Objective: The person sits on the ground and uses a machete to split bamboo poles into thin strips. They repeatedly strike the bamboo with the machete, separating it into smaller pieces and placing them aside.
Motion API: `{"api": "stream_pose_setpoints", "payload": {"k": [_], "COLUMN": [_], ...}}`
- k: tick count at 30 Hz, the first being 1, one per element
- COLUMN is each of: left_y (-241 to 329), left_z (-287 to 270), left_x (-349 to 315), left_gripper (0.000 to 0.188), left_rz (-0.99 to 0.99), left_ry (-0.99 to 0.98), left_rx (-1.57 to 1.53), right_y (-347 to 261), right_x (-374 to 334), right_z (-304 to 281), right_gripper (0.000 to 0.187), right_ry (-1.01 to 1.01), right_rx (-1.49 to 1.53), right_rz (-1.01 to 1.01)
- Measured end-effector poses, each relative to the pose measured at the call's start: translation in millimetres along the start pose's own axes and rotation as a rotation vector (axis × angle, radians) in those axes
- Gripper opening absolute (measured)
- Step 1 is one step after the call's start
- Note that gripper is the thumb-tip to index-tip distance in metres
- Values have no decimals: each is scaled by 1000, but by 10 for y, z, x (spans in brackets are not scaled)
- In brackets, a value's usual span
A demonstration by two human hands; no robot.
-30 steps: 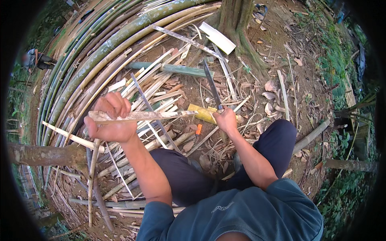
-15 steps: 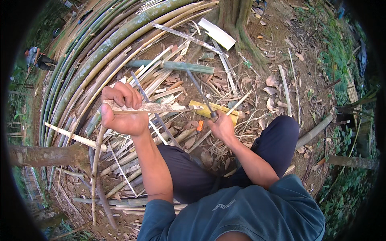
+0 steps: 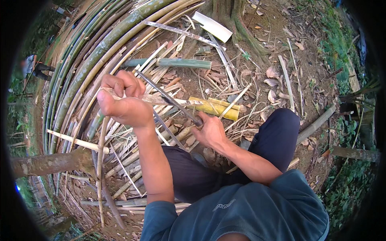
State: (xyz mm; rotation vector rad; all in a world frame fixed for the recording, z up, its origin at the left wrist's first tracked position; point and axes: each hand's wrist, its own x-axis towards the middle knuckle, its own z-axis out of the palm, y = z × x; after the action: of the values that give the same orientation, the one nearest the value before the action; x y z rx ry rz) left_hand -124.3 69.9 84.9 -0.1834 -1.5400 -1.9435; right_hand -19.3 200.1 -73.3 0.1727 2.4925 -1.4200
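My left hand (image 3: 129, 105) is closed on a flat bamboo strip (image 3: 155, 99), which points right across the middle of the view. In my right hand (image 3: 212, 131) is the handle of a long, dark-bladed knife (image 3: 157, 88). The blade slants up and left and crosses over the strip, just right of my left fingers. Whether it touches the strip I cannot tell. Beyond the strip's right end, a yellow split bamboo piece (image 3: 226, 112) lies on the ground. A long grey strip (image 3: 172, 133) slopes down below the knife, towards my left leg.
Long bamboo poles (image 3: 100, 45) curve along the left. A green bamboo length (image 3: 185, 63) and a pale split piece (image 3: 212, 26) lie ahead, near a tree trunk (image 3: 227, 14). Cut strips and dry leaves litter the ground. A horizontal trunk (image 3: 52, 162) and another person (image 3: 39, 70) are at left.
My right hand has moved left, and the knife has swung left so its blade now crosses the strip. An orange object near my right hand is no longer visible. My left hand keeps its hold.
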Motion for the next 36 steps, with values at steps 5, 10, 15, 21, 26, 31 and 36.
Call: {"api": "stream_pose_setpoints", "payload": {"k": [5, 10, 15, 21, 26, 31, 36], "left_y": [-28, -28, -62, -96, -124, -131, -345], "left_z": [169, 99, 340, 159, 273, 189, 224], "left_x": [22, -4, -5, 13, 58, 84, 104], "left_gripper": [45, 48, 48, 52, 55, 53, 54], "left_rz": [34, 45, 49, 104, 104, 98, 185], "left_ry": [48, 7, 71, 45, 58, 95, 289], "left_rx": [101, 51, 122, 157, 217, 143, 297], "right_y": [588, -24, 613, 125, 745, 1326, 215], "right_x": [344, 58, 463, 157, 493, 488, 348], "right_z": [227, 15, 168, 30, 202, 418, 15], "right_gripper": [38, 34, 34, 39, 55, 38, 36], "right_ry": [-40, -35, 39, -56, -98, -103, -12], "right_rx": [-111, -7, -68, -25, -62, 1, 98], "right_rz": [144, -14, 124, 90, 339, 389, 107]}}
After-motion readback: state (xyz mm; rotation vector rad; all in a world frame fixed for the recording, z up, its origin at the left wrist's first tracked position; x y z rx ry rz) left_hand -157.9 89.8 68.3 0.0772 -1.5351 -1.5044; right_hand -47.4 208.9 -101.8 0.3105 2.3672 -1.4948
